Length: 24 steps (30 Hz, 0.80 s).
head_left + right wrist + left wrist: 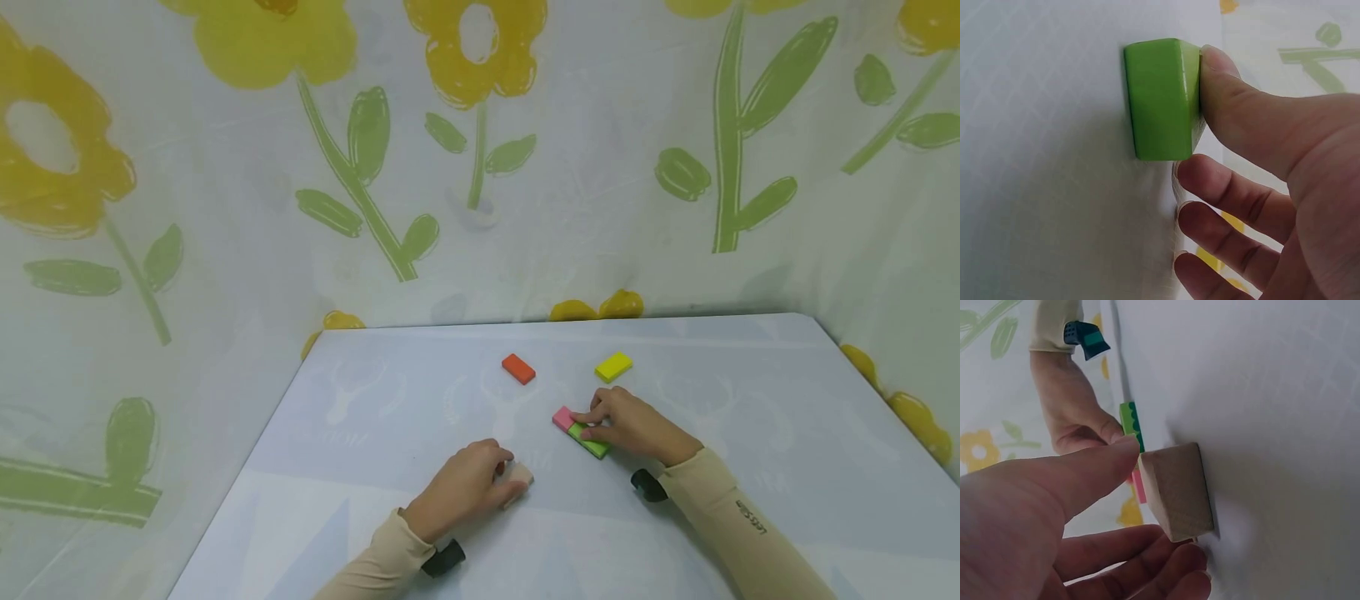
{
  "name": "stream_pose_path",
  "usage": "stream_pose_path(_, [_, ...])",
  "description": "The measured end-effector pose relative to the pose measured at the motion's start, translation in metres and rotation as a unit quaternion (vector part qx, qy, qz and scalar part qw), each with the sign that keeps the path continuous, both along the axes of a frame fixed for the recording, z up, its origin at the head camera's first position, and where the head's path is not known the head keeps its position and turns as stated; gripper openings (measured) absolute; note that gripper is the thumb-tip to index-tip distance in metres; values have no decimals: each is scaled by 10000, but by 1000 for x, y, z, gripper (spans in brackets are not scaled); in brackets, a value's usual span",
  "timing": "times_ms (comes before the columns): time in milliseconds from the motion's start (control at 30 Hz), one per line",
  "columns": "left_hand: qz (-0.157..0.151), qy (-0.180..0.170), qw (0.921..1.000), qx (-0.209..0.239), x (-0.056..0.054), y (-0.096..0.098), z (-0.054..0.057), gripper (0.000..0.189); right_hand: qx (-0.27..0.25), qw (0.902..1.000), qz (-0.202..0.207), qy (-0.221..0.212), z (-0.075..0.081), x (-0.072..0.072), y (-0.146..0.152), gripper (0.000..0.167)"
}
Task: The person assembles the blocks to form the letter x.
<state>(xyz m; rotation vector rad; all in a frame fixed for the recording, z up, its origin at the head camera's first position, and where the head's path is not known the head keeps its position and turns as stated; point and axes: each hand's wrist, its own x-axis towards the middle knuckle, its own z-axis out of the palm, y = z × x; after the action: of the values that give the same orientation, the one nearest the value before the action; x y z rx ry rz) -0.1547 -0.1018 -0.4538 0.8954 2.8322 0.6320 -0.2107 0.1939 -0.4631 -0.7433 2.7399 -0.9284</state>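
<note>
We see soft, even light in the head view, with a faint, blurry shadow on the table (750, 379) beside the right sleeve (738, 517). Both wrist views look dimmer and greyer to us. We notice a thin highlight along the green block (1157, 103) and soft-edged shading around the wooden block (1179, 490).
</note>
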Motion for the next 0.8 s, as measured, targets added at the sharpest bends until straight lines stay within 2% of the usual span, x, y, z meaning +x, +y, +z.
stream_pose_path(167, [14,-137,9999,83,1,2,-1,32,7,10000,-20,-16,2,1,0,38])
stream_pose_path(333, [44,-277,9994,180,1,5,-3,25,45,9999,-106,-78,2,1,-1,39])
stream_pose_path(500, [33,-216,9996,191,3,6,-3,25,26,10000,-66,-12,1,1,0,39])
stream_pose_path(800, [85,-159,9997,159,4,8,-2,39,-6,9999,-97,-84,0,0,1,39])
